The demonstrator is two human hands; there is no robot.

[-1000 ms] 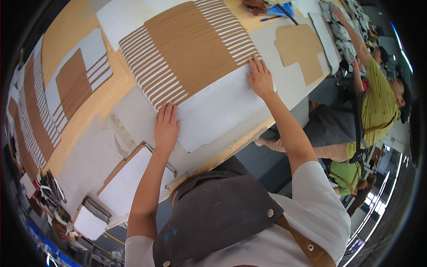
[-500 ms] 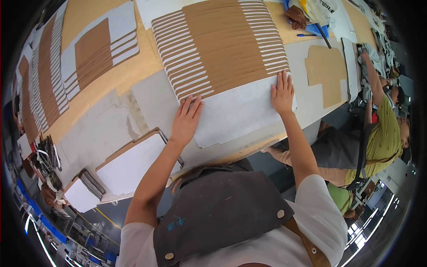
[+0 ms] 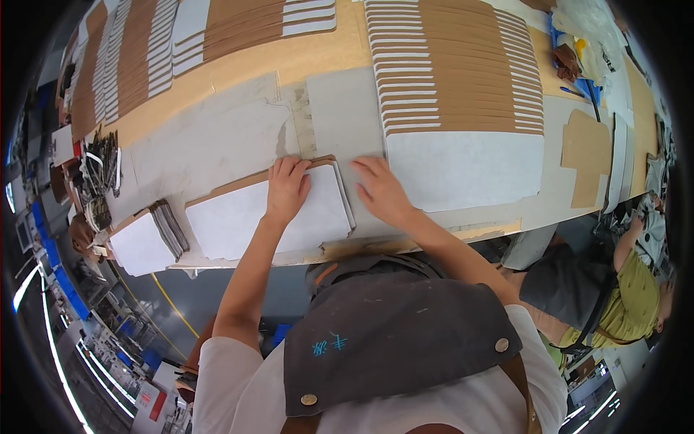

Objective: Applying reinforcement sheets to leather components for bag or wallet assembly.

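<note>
At ten o'clock from the dark-grey apron, a stack of white-faced, brown-edged flat sheets lies on the grey tabletop. The bare left hand touches its far edge; I cannot tell whether it grips. The bare right hand, fingers parted, stands apart, toward three o'clock. Overlapping brown-and-white sheets lie between twelve and one.

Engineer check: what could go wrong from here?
The white-topped stack lies close to the front table edge; a nudge might tip it over. The left hand on its far rim could skew its layers. The right hand, near the fanned brown-and-white panels, might disturb their overlap.
</note>
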